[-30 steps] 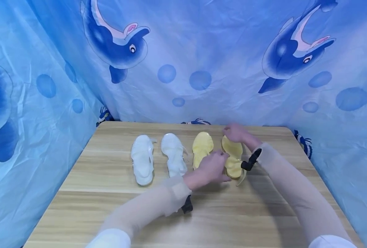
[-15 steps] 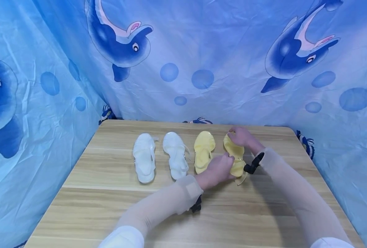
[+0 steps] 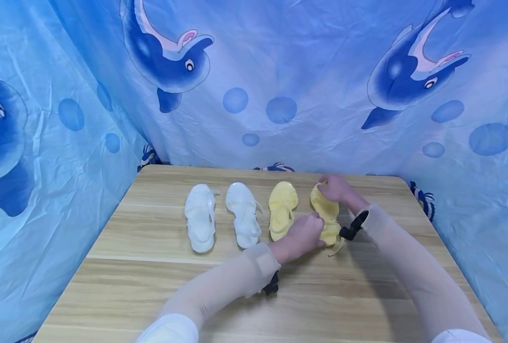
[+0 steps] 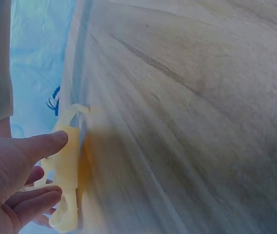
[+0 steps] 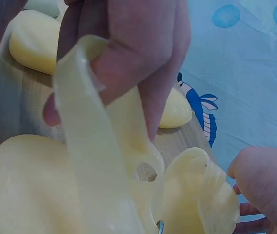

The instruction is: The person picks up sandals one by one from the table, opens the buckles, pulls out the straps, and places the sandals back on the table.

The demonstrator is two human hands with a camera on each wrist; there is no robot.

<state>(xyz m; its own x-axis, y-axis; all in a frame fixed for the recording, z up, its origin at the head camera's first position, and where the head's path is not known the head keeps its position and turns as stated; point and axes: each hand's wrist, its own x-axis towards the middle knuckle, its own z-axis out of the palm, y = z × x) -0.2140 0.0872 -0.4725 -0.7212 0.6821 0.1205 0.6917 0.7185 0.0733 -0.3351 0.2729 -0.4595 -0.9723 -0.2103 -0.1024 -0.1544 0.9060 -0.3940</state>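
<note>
Outer yellow sandal (image 3: 325, 208) at the table's (image 3: 112, 295) two o'clock: the right hand (image 3: 334, 189) grips its toe at twelve, I judge as an anchor, while the left hand (image 3: 302, 235), at eight, holds the pale strap (image 5: 82, 122) in curled fingers

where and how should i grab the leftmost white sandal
Probably by the heel end of the white sandal, pinched across its edges, coming from the near-left: it lies sole down, toe pointing away, so the heel faces you and looks narrower than the toe. The strap runs along its right side, away from that approach.
</note>
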